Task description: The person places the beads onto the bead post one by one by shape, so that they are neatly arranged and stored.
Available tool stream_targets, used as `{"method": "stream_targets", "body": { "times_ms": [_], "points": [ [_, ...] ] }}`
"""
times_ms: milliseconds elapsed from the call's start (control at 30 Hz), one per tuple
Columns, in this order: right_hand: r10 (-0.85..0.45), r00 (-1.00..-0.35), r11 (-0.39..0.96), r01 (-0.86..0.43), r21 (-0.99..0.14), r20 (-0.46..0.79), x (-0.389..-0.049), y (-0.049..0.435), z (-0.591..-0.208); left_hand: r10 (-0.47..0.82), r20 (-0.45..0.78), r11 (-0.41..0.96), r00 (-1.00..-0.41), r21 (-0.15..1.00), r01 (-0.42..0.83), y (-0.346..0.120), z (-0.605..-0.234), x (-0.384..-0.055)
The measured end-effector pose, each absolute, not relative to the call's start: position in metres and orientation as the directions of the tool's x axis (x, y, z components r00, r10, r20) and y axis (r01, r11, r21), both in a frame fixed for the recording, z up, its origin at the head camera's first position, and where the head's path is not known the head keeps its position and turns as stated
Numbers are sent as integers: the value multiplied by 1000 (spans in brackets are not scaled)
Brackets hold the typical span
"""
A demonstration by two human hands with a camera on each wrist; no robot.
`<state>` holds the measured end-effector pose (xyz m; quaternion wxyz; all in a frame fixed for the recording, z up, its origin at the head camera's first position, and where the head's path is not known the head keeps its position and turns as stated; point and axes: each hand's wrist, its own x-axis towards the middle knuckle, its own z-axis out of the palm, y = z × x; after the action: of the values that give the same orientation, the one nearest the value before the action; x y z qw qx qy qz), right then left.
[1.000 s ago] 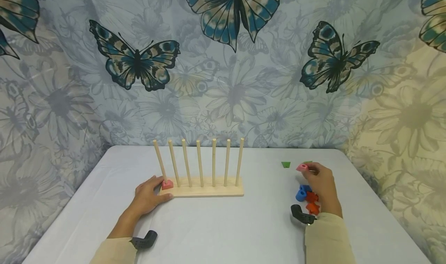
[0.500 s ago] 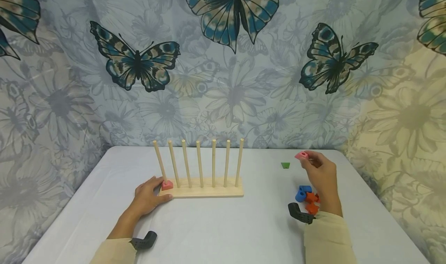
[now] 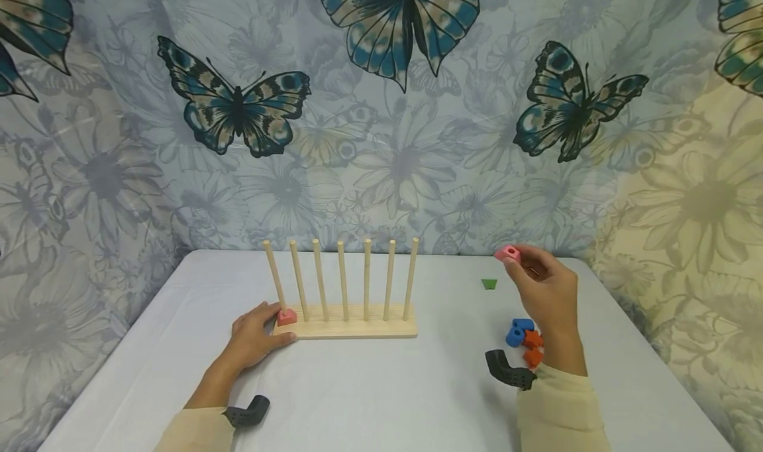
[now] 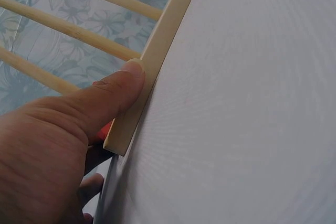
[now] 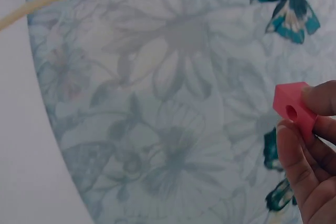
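A wooden peg rack [image 3: 352,331] with a row of upright pegs stands on the table. My left hand [image 3: 253,336] grips its left end, and in the left wrist view the thumb [image 4: 118,90] lies over the front edge. A red block [image 3: 287,317] sits at the foot of the leftmost peg, beside my left fingers. Off to the right, my right hand [image 3: 545,289] pinches a pink bead [image 3: 508,253] between thumb and fingers, raised over the far part of the table. The bead's round hole [image 5: 291,111] shows in the right wrist view, with no peg through it.
A green trapezoid piece [image 3: 489,283] lies on the white table [image 3: 381,399] right of the rack. Blue beads [image 3: 515,336] and orange-red star beads [image 3: 533,357] are grouped beside my right wrist. A butterfly-print cloth [image 3: 405,173] hangs behind the table.
My right hand has lifted the pink bead up and moved it slightly left. A second green piece, partly seen earlier, is now hidden behind that hand. The left hand keeps its place.
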<state>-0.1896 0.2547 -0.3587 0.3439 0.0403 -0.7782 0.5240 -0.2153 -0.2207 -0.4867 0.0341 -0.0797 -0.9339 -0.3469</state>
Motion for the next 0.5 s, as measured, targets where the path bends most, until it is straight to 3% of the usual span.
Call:
{"method": "stream_targets", "body": {
  "times_ms": [167, 300, 400, 500],
  "points": [
    [206, -698, 386, -586, -712, 686, -181, 237, -346, 125, 108, 744, -986, 648, 165, -220, -486, -215],
    [106, -608, 292, -737, -609, 787, -179, 219, -337, 123, 109, 743, -986, 648, 164, -220, -485, -215],
    [32, -561, 234, -801, -552, 827, -179, 203, -334, 122, 112, 741, -986, 651, 165, -220, -485, -215],
    [-24, -557, 201, -816, -542, 830, -179, 187, -330, 120, 109, 735, -987, 659, 162, -220, -486, -215]
  ]
}}
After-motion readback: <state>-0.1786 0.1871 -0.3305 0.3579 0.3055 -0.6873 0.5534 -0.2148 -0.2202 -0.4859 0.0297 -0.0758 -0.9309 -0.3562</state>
